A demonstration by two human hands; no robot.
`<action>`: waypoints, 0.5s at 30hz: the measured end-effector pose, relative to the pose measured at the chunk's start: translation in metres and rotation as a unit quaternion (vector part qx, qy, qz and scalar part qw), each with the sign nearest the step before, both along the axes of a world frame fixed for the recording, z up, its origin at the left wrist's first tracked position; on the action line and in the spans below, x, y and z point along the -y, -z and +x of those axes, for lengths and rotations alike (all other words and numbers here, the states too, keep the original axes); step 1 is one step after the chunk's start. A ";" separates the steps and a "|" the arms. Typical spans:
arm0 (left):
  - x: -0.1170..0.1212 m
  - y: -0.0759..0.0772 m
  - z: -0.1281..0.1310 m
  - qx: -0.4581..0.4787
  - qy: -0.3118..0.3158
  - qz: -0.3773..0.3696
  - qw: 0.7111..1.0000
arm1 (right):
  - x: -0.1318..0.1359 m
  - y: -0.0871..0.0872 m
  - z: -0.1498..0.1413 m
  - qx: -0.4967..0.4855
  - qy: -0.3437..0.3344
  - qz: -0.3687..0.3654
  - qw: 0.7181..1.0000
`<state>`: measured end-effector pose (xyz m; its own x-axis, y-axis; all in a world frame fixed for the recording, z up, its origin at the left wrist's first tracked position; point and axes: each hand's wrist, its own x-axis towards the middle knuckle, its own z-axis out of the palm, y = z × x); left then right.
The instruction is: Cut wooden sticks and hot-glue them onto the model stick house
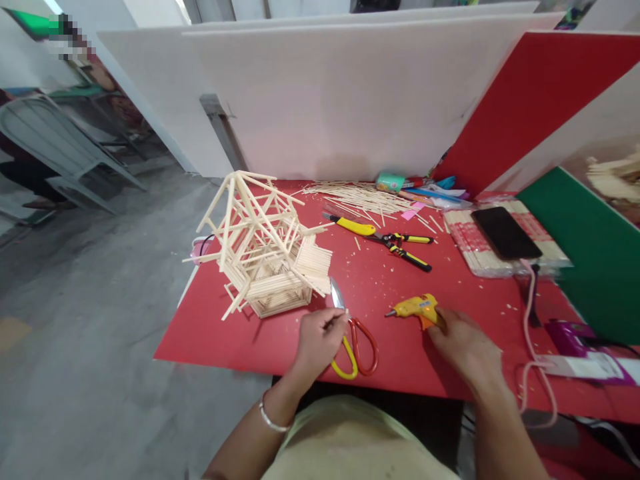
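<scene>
My left hand (319, 340) is closed in a pinch over the scissors (365, 347), which have one red and one yellow handle. A tiny pale bit shows at its fingertips, too small to name. My right hand (465, 343) is wrapped round the grip of a yellow glue gun (415, 307), low over the red board, nozzle pointing left. Beyond my left hand stands a model house (265, 260) built of thin wooden sticks, with an open roof frame and a small platform of sticks on its right side.
Yellow-black pruning shears (400, 248), a yellow cutter (356, 227) and loose sticks (360, 198) lie farther back. To the right, a phone (506, 232) rests on packed sticks (470, 250), with a pink cable (530, 300) trailing from it. White panels (345, 100) stand behind.
</scene>
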<state>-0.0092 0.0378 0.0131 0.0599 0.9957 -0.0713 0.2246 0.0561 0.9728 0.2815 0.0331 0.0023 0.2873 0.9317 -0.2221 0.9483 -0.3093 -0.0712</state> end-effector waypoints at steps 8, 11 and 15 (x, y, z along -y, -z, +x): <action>-0.042 0.016 0.050 -0.475 0.112 0.085 0.869 | 0.009 0.001 -0.003 0.014 -0.017 0.040 0.999; -0.052 0.022 0.057 -0.509 0.123 0.093 0.847 | 0.012 0.005 0.000 0.014 -0.030 0.064 0.997; -0.053 0.026 0.058 -0.522 0.123 0.102 0.838 | 0.012 0.011 0.004 0.012 -0.030 0.080 0.996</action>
